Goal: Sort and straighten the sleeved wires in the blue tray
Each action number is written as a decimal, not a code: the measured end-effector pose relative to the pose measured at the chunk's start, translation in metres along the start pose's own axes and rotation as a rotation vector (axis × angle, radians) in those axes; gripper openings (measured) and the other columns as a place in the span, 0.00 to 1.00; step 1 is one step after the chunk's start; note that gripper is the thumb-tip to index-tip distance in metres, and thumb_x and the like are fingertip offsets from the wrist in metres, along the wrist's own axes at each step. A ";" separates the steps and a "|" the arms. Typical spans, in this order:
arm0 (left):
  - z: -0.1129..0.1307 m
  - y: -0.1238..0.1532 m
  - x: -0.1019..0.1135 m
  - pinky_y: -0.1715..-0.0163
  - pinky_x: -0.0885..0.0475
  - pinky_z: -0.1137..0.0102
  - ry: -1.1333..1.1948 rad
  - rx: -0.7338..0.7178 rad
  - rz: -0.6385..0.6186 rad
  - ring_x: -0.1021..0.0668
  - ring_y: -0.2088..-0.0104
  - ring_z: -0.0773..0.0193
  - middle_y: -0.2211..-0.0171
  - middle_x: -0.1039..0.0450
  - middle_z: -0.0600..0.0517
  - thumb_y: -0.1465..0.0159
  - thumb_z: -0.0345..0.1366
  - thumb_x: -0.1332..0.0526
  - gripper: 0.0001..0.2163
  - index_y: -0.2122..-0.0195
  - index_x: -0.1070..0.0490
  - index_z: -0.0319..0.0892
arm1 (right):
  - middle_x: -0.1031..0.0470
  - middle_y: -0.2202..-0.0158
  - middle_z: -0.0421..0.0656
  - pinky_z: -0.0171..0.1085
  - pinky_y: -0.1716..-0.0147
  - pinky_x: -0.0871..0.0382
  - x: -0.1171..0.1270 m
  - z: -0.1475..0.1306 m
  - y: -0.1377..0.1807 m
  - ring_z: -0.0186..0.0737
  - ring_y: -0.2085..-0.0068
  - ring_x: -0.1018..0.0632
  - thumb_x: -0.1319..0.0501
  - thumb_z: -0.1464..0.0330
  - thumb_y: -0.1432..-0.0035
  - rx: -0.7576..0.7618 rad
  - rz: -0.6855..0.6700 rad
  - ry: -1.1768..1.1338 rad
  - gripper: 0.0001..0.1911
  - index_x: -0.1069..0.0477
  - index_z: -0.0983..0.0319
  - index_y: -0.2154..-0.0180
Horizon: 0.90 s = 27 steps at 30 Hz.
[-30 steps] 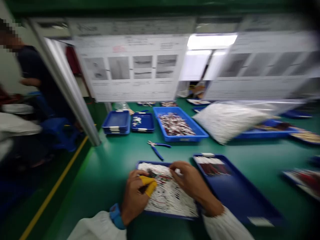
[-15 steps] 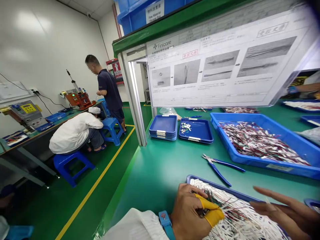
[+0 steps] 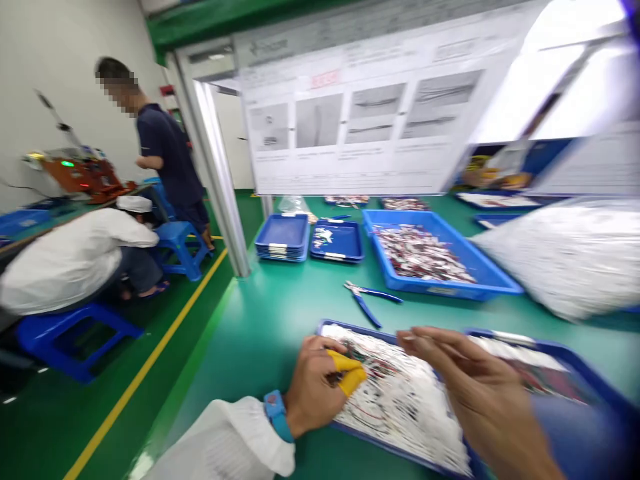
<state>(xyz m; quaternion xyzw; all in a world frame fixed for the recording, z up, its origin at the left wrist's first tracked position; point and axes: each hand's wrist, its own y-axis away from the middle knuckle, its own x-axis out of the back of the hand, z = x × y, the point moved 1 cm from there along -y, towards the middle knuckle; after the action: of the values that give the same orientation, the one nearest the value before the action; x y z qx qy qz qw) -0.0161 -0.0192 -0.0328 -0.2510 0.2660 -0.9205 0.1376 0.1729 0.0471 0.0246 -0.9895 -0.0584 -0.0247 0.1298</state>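
Note:
A blue tray (image 3: 350,437) full of thin white, red and green wires lies in front of me on the green bench. My left hand (image 3: 317,390), with yellow finger cots on thumb and forefinger, pinches a few wires at the tray's left end. My right hand (image 3: 477,390) hovers over the wires, fingers stretched out leftward, with a thin white wire seemingly between its fingertips. A second blue tray (image 3: 575,363) with more wires sits just to the right.
Blue-handled cutters (image 3: 367,300) lie beyond the tray. Farther back are stacked blue trays (image 3: 283,237), a small tray (image 3: 336,241), a blue bin of wire pieces (image 3: 430,257) and a white bag (image 3: 570,257). At left, one person crouches (image 3: 75,257) and another stands (image 3: 165,157).
The view has swung back right and blurred. My right hand has moved left over the wire tray. My left hand keeps its pinch on the wires.

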 end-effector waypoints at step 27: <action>0.005 -0.006 -0.003 0.55 0.27 0.56 -0.042 -0.007 -0.072 0.20 0.57 0.53 0.72 0.19 0.51 0.38 0.33 0.32 0.02 0.67 0.19 0.45 | 0.17 0.62 0.44 0.43 0.58 0.24 -0.009 -0.010 0.005 0.48 0.60 0.18 0.36 0.64 0.36 0.246 -0.162 0.159 0.06 0.20 0.55 0.61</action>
<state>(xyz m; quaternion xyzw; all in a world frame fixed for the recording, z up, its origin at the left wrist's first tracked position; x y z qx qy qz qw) -0.0121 -0.0149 -0.0271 -0.2800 0.2570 -0.9185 0.1093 0.1645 0.0391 0.0327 -0.9531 -0.1302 -0.1057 0.2519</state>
